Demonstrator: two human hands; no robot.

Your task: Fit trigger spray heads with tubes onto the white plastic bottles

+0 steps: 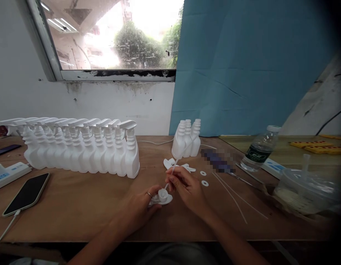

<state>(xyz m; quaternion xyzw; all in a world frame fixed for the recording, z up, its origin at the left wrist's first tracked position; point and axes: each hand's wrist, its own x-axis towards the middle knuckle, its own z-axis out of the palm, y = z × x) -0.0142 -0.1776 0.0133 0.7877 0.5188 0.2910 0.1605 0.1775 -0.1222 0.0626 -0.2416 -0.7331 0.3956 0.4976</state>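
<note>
My left hand (145, 204), with a ring on one finger, is closed around a white trigger spray head (163, 196) just above the table, its round collar facing up. Between the fingertips of my right hand (185, 186) is a thin white tube (174, 165), tilted, its lower end at the collar. Whether that end sits inside the collar I cannot tell. Beyond my right hand lie more white spray head parts (189, 168). To its right are two flat white washers (205, 183) and two loose thin tubes (231, 195).
A long row of white spray bottles (131, 154) with heads on stands at the left. Three bottles without heads (184, 141) stand at the back. A phone (27, 193) on a cable lies left; a water bottle (258, 151) and a lidded plastic cup (299, 191) stand right.
</note>
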